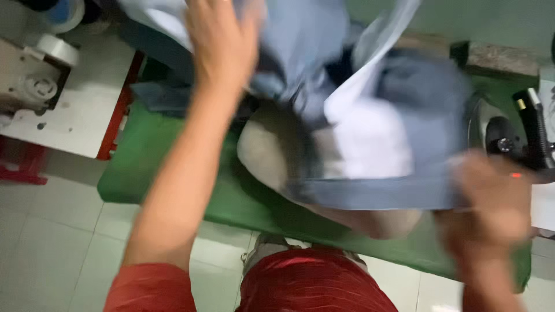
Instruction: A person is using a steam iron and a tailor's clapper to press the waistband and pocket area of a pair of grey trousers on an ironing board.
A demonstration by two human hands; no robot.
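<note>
A blue denim garment (404, 133) with a white lining is held up over a green padded board (162, 167). My left hand (222, 43) reaches far forward and grips the top of the garment. My right hand (491, 202), blurred, holds the waistband edge at the near right. A beige rounded pad (266, 150) shows under the cloth. The far part of the board is hidden by the fabric.
A white table with a grey sewing machine (32, 75) stands at the left, with a red frame edge (118, 110). A black iron-like device (520, 136) with a red light sits at the right. Pale floor tiles (52, 242) lie below. My red clothing (312, 283) is at the bottom.
</note>
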